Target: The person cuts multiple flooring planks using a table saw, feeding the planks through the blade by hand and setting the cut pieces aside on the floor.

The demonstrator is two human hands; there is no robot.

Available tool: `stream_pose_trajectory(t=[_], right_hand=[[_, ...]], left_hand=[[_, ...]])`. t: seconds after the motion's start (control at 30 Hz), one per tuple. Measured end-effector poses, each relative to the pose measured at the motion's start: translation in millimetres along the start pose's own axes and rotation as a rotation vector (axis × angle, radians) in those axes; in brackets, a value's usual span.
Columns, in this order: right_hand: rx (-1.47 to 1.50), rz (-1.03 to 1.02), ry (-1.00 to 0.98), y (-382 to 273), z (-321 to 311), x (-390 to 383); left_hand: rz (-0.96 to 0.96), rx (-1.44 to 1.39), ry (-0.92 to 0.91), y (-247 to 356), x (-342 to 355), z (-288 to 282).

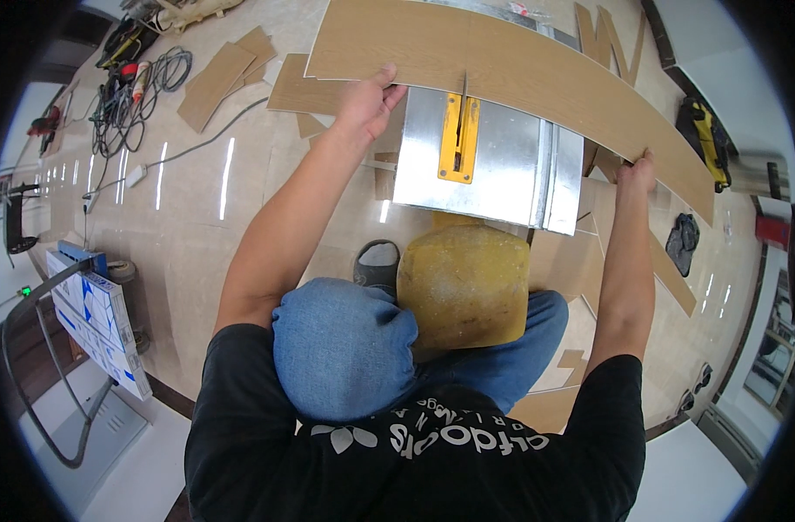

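A long wood-look plank [502, 65] lies crosswise over the metal top of a small table saw [511, 157]. The saw blade [464, 84] stands up from a yellow insert [458, 143], right at the plank's near edge. My left hand [369, 103] pinches that edge left of the blade, thumb on top and fingers partly underneath. Farther right, my right hand [638, 172] grips the same edge near the plank's right end; its lower fingers are hidden. A scuffed yellow rounded body [463, 283] sits between my legs, just below the saw top.
Plank offcuts [215, 83] lie on the floor at far left, more [602, 39] at far right. A cable [206, 132] runs across the tiles to coiled cords [154, 87]. Boxes [97, 317] rest on a cart at left. A black plastic bag [683, 244] lies right.
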State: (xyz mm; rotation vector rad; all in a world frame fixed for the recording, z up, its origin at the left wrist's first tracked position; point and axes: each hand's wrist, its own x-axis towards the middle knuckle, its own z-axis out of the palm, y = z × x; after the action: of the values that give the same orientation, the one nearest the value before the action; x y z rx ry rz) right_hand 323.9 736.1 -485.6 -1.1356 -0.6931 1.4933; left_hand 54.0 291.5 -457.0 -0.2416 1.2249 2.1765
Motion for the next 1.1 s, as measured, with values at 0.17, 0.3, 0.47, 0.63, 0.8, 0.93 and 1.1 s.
stream_pose_trajectory(t=[0.17, 0.3, 0.47, 0.63, 0.8, 0.93, 1.1], right_hand=[[-0.019, -0.017, 0.036, -4, -3, -3], [-0.020, -0.002, 0.028, -6, -4, -11], [-0.017, 0.007, 0.027, -9, -7, -17], [-0.015, -0.027, -0.025, -7, -13, -15], [-0.033, 0.010, -0.002, -10, -16, -23], [-0.036, -0.001, -0.020, -11, -21, -21], [-0.030, -0.015, -0.015, -11, -22, -28]], left_hand=[[-0.021, -0.012, 0.001, 0, -6, 3], [-0.015, -0.005, -0.003, 1, -12, 2], [-0.016, 0.006, 0.019, 2, -21, 6], [-0.016, 0.007, -0.003, 1, -24, 2], [-0.021, 0.010, -0.004, 0, -31, 2], [-0.007, -0.005, -0.001, -2, -34, 0], [-0.019, 0.010, 0.016, -2, -39, 1]])
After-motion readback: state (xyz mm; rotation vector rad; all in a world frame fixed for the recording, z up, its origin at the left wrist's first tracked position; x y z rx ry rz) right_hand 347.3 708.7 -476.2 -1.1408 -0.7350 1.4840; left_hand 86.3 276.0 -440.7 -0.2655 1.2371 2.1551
